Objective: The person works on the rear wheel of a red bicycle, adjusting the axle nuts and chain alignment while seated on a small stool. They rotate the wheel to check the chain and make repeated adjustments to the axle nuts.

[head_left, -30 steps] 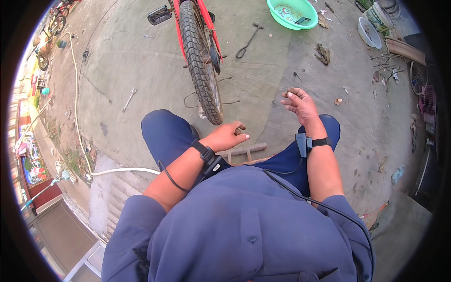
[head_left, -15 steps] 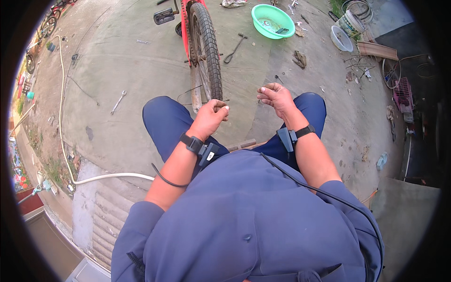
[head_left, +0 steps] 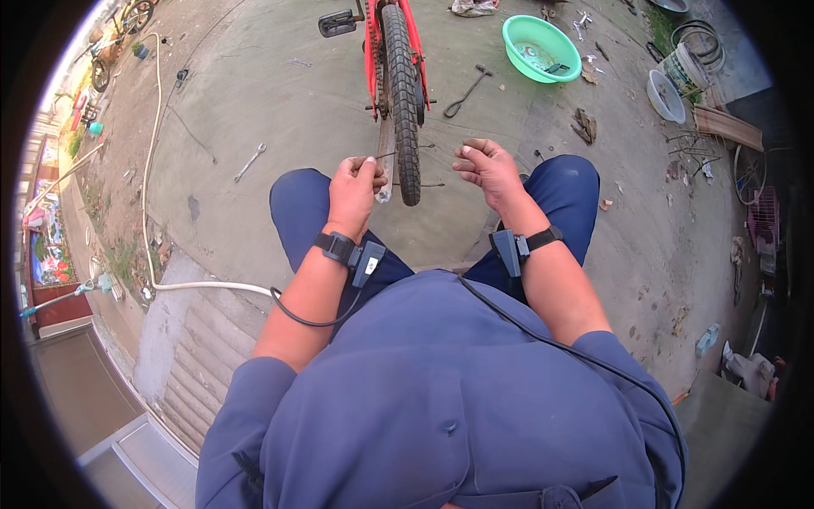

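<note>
The upright tyre (head_left: 405, 127) of a red bicycle (head_left: 370, 64) rises between my hands, with a black pedal (head_left: 336, 23) above on the left and a metal bar (head_left: 386, 170) behind and beside the wheel, near thin rods. My left hand (head_left: 354, 182) is just left of the wheel with fingers curled together; what they hold, if anything, is hidden. My right hand (head_left: 487, 170), right of the tyre, has thumb and forefinger pinched on something too small to make out, other fingers loosely bent. Both are over the ground between my blue-trousered knees.
A wrench (head_left: 249, 163) lies left; a hooked metal tool (head_left: 468, 89), rag (head_left: 583, 125), green basin (head_left: 543, 72) and white basin (head_left: 666, 97) lie ahead and right. A pale hose (head_left: 212, 286) runs along the left. Several bicycles (head_left: 136, 15) stand far left; a pink cage (head_left: 765, 216) is right.
My left hand has risen forward from below the wheel to beside it, its fingers curling closer together. My right hand has shifted left and slightly forward. The camera view has shifted.
</note>
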